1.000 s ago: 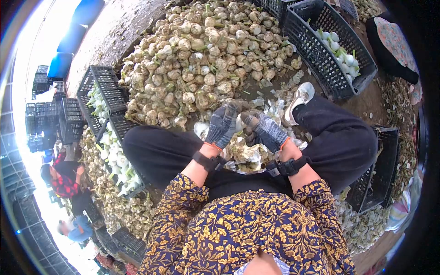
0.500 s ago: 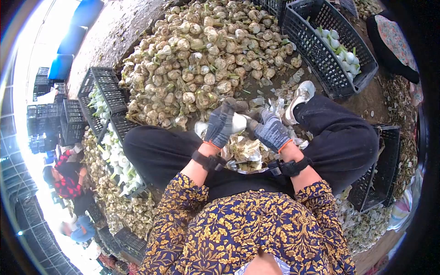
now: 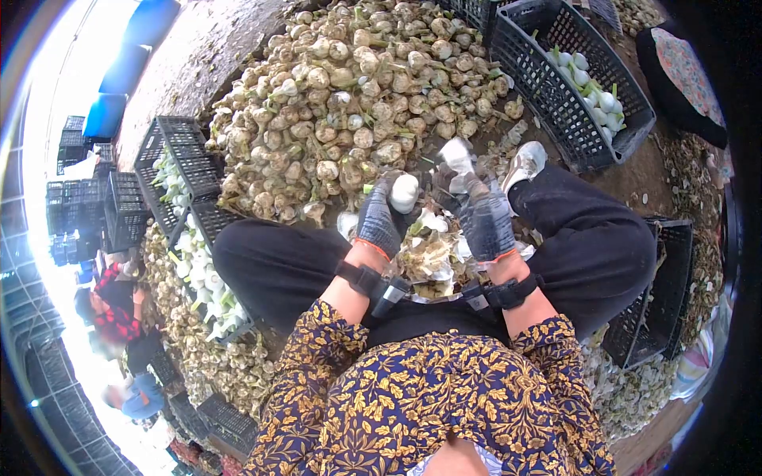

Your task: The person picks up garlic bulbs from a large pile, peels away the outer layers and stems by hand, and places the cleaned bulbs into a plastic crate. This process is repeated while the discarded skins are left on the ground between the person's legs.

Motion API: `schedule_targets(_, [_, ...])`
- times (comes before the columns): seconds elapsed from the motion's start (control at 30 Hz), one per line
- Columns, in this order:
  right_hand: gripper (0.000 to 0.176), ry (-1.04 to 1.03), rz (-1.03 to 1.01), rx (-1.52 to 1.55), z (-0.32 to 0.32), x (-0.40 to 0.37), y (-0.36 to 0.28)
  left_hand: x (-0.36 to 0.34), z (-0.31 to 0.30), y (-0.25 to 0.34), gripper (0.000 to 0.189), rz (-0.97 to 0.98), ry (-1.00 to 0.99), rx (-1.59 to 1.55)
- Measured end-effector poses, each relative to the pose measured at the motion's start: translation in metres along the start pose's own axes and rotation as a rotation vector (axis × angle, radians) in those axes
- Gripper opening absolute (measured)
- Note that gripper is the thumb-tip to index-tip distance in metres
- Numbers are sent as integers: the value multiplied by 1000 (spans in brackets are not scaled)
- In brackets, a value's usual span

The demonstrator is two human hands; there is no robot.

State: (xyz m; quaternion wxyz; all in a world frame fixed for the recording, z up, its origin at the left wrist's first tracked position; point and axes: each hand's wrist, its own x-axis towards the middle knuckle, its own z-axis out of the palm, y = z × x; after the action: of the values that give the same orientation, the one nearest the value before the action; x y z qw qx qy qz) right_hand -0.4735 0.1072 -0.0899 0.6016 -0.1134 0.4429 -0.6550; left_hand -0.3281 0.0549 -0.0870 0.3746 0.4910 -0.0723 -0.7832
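My left hand (image 3: 382, 213), in a grey glove, is closed round a white garlic bulb (image 3: 404, 193) whose green stem end shows at the left. My right hand (image 3: 482, 208), gloved too, is raised beside it and blurred. A whitish piece (image 3: 456, 152) shows at its fingertips, too smeared to identify. Its fingers are hard to make out. Between my legs lies a heap of peeled skins (image 3: 429, 258). Beyond my hands rises a large pile of unpeeled garlic bulbs (image 3: 341, 103).
A black crate (image 3: 567, 95) with white bulbs stands at the upper right. Another crate (image 3: 178, 159) and more peeled bulbs (image 3: 208, 278) are at my left. An empty-looking crate (image 3: 655, 293) sits at right. Two people (image 3: 119, 309) are at the far left.
My hands have moved apart. The white bulb has come upright in my left hand, and my right hand has swung up and away from it, with a whitish piece at its fingertips.
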Motion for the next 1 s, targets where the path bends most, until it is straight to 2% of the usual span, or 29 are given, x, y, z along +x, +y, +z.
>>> schedule_targets(0.03, [15,64,82,250,23,-9,-18,-1,0,2,22,-22,45,3])
schedule_targets(0.07, [15,65,81,251,22,-11,-18,2,-5,2,22,-23,45,4])
schedule_targets(0.13, [20,-70,61,102,14,-13,-23,14,-16,3,23,-120,5,-46])
schedule_targets(0.17, [18,-8,56,-135,8,-7,-16,17,-14,5,23,-100,25,-63])
schedule_targets(0.2, [16,27,-206,-753,0,-11,-14,22,-12,11,24,-62,44,-3])
schedule_targets(0.27, [22,-59,-338,-1166,-12,-16,-3,23,7,23,23,-1,67,-89])
schedule_targets(0.33, [33,-301,-206,-1408,-17,-22,-4,65,-10,34,25,47,-52,30])
schedule_targets(0.37, [37,-368,-159,-1461,-14,-23,-6,63,27,35,25,104,70,64])
schedule_targets(0.4, [41,-441,-106,-1510,-10,-25,-7,53,62,36,23,97,21,75])
schedule_targets(0.47, [42,-446,-140,-1542,-10,-26,-4,46,135,32,31,128,-154,122])
schedule_targets(0.53, [40,-391,-29,-1575,-2,-29,-13,8,187,37,32,210,-487,260])
schedule_targets(0.6, [35,-418,-166,-1592,-9,-26,-6,19,200,40,26,191,-538,116])
schedule_targets(0.67, [34,-355,-213,-1558,-11,-27,4,28,183,46,28,182,-492,125])
schedule_targets(0.73, [34,-374,-171,-1565,-7,-35,4,52,139,49,28,350,-392,332])
schedule_targets(0.8, [35,-655,-44,-1547,-3,-39,-1,76,83,49,30,248,-49,608])
schedule_targets(0.87, [33,-696,5,-1600,4,-41,0,83,29,42,41,171,157,905])
schedule_targets(0.93, [33,-582,-127,-1513,4,-43,8,104,-37,27,52,172,205,1494])
schedule_targets(0.97, [28,-614,-17,-1532,9,-39,3,101,-51,14,49,221,206,1611])
schedule_targets(1.0, [28,-616,-7,-1528,10,-37,3,95,-58,0,47,271,205,1727])
